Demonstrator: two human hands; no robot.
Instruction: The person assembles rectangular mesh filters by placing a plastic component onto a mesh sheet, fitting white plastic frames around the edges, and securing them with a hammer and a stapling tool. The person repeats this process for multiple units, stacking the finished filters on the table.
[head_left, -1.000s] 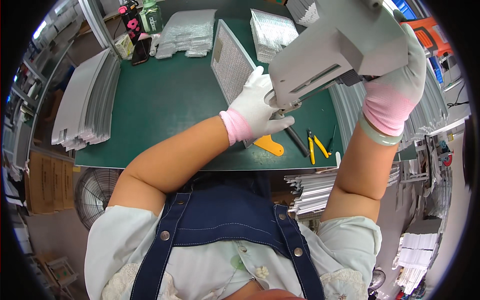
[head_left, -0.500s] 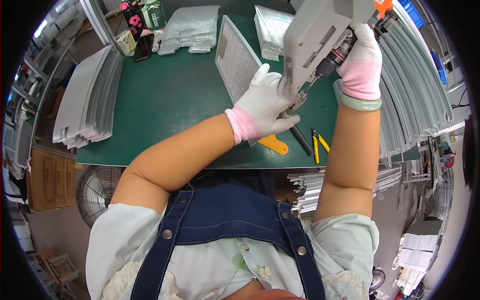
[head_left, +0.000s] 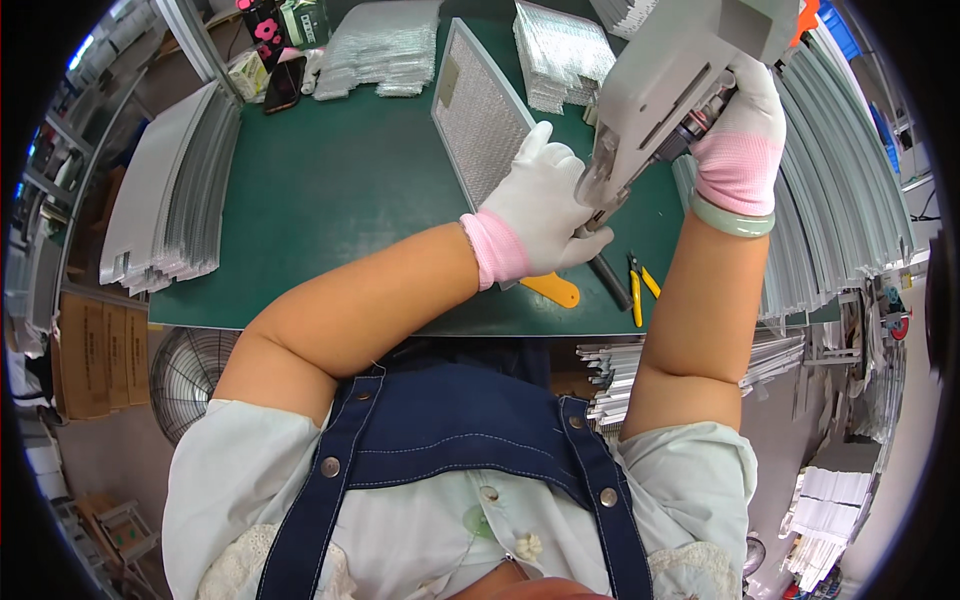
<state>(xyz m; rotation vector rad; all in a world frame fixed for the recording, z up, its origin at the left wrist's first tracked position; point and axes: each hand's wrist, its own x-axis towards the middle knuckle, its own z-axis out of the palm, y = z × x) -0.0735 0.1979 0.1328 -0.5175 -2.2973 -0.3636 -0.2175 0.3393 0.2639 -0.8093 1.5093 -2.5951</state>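
A framed mesh panel (head_left: 485,110) stands tilted on the green table. My left hand (head_left: 545,195), in a white glove with a pink cuff, is closed on its right edge; part of its fingers is hidden behind the tool. My right hand (head_left: 748,130), gloved alike, grips a power tool with a large grey housing (head_left: 665,75) and a dark chuck (head_left: 668,148). The tool's narrow nose points down beside my left fingers. Just under my left hand lie a dark rod-like handle (head_left: 610,283), an orange-yellow scraper-like piece (head_left: 553,290) and yellow-handled cutters (head_left: 640,290).
Stacked panels stand at the left (head_left: 170,190) and right (head_left: 840,180) of the table (head_left: 330,200). Bubble-wrap bags (head_left: 380,50) and more wrap (head_left: 565,55) lie at the back. A phone (head_left: 286,84) lies near a dark flowered bottle (head_left: 263,30). A fan (head_left: 190,380) stands below.
My right hand and the power tool have shifted right and slightly down; the thin bit that showed ahead of the chuck is now hidden. My left hand moved slightly right.
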